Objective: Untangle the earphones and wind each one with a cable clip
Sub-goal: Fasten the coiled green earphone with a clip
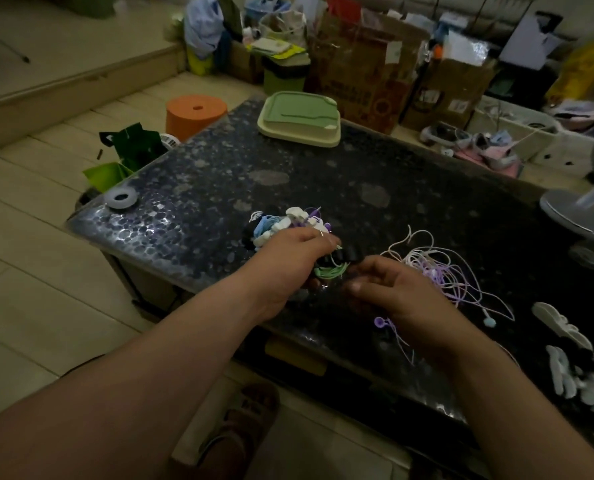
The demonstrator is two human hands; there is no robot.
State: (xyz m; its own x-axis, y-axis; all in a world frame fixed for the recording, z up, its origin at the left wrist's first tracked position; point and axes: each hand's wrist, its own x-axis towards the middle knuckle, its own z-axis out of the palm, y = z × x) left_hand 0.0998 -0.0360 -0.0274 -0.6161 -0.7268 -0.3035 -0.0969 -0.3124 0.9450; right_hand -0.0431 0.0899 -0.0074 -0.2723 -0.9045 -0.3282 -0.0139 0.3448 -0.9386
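My left hand [288, 258] holds a wound green earphone bundle [328, 271] with a black cable clip [344, 255] on it, just in front of a pile of wound earphones [288, 223] in white, blue and purple. My right hand [396, 289] hovers beside the bundle with its fingers loosely curled; whether it touches the clip is unclear. A tangle of purple and white earphones [441, 271] lies on the dark table [202, 188] behind the right hand. A purple earbud [379, 321] sits near my right wrist.
Loose white and black cable clips [572, 368] lie at the table's right edge. A green lidded box [300, 119] stands at the back, a tape roll [122, 199] at the left corner, a fan base [572, 216] to the right. Boxes and bags crowd the floor behind.
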